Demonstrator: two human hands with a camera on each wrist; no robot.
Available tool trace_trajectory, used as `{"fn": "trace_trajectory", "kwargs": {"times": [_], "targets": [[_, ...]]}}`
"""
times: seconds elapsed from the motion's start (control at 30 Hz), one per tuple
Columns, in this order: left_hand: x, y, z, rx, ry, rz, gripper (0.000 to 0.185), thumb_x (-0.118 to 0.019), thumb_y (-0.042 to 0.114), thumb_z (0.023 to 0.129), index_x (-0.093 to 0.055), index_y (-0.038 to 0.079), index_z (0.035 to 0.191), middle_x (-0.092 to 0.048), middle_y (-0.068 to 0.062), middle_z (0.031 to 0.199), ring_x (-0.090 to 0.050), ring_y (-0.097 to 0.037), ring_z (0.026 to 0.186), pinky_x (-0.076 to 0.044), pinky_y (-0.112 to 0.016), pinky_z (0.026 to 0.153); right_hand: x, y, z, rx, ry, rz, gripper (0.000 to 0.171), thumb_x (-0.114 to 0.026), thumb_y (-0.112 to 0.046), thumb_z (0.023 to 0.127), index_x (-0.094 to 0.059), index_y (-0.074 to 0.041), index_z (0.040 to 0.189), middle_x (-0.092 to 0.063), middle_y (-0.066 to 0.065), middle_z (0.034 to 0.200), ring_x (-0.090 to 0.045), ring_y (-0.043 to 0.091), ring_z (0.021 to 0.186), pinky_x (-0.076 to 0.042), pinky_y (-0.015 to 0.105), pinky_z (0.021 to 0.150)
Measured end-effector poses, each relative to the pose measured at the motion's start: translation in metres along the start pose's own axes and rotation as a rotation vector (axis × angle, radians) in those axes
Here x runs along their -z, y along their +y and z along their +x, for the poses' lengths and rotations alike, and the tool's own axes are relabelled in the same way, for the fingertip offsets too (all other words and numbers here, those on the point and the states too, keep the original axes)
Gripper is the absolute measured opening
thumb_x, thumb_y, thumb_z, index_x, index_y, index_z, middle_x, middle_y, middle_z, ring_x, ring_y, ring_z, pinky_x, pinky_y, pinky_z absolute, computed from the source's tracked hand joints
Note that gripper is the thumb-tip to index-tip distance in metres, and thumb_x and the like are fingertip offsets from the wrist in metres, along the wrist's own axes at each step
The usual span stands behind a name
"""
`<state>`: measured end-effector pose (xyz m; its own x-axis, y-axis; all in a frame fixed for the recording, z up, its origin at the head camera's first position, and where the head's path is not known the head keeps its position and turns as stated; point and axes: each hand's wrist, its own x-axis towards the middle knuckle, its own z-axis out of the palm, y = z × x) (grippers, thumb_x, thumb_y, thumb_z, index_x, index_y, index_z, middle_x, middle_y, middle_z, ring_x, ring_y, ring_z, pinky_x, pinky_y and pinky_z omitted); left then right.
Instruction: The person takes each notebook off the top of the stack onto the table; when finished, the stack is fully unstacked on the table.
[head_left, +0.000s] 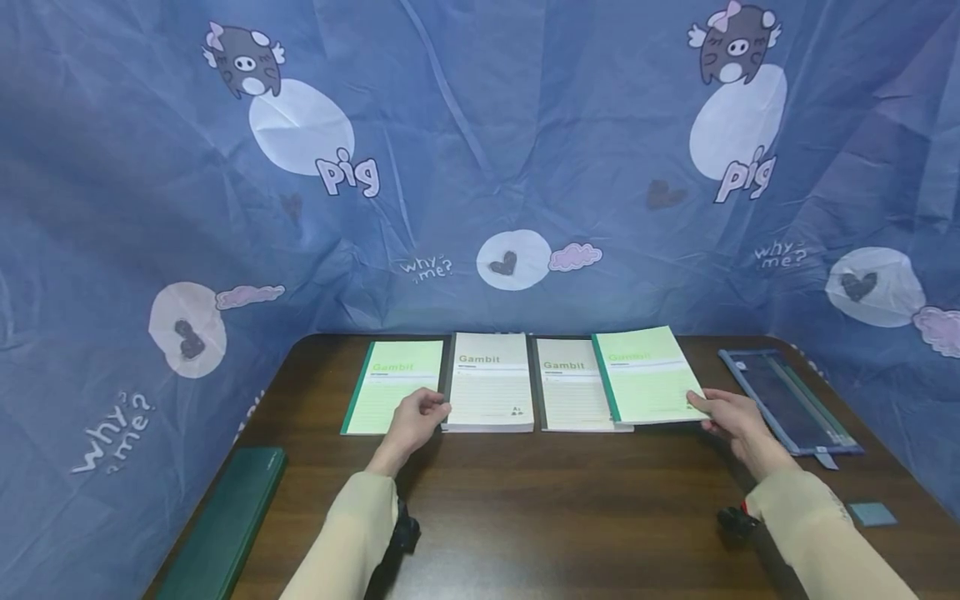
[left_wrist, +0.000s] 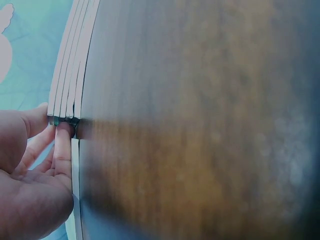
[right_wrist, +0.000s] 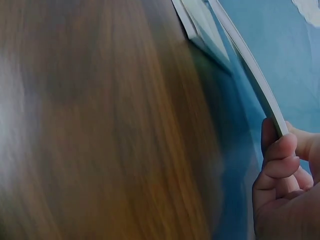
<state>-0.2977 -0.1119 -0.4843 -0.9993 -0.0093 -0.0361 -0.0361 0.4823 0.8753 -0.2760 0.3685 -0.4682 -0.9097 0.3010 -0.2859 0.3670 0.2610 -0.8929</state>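
In the head view, my right hand (head_left: 738,421) pinches the lower right corner of a light green notebook (head_left: 648,379) with a darker green spine. That notebook is raised at a tilt and overlaps a white notebook (head_left: 573,393) on the table. The right wrist view shows its thin edge (right_wrist: 267,97) between thumb and curled fingers. My left hand (head_left: 414,421) pinches the lower left corner of a stack of white notebooks (head_left: 491,404), thumb on top and fingertips at the lower layers (left_wrist: 70,75). Below that wrist lies another light green notebook (head_left: 393,387).
A dark wooden table (head_left: 562,517) backs onto a blue printed cloth (head_left: 465,167). On the right lie a blue-edged mesh zip pouch (head_left: 795,404) and a small teal block (head_left: 872,514). A long dark green case (head_left: 228,521) sits at the left edge.
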Motion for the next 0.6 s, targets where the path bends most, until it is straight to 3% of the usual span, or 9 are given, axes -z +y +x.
{"fn": "trace_trajectory", "kwargs": {"times": [0.33,0.6], "targets": [[0.0,-0.002,0.002,-0.005,0.009,0.008,0.029,-0.064,0.018,0.098,-0.064,0.0,0.119,-0.064,-0.012,0.105,-0.059,-0.024,0.095,-0.049,-0.04,0.083,0.029,0.015,0.005,-0.041,0.027,-0.044,0.076,-0.064,-0.03,0.098,-0.028,0.012,0.149,-0.058,-0.008,0.081,-0.056,0.003,0.059,-0.05,0.02,0.057],[-0.001,-0.003,0.003,0.004,0.009,0.01,0.028,-0.064,0.019,0.098,-0.064,0.001,0.119,-0.063,-0.011,0.106,-0.059,-0.024,0.096,-0.049,-0.04,0.083,0.028,0.016,0.004,-0.015,0.085,-0.093,0.071,-0.064,-0.023,0.097,-0.032,0.018,0.144,-0.059,-0.005,0.075,-0.056,0.006,0.057,-0.049,0.023,0.054]]}}
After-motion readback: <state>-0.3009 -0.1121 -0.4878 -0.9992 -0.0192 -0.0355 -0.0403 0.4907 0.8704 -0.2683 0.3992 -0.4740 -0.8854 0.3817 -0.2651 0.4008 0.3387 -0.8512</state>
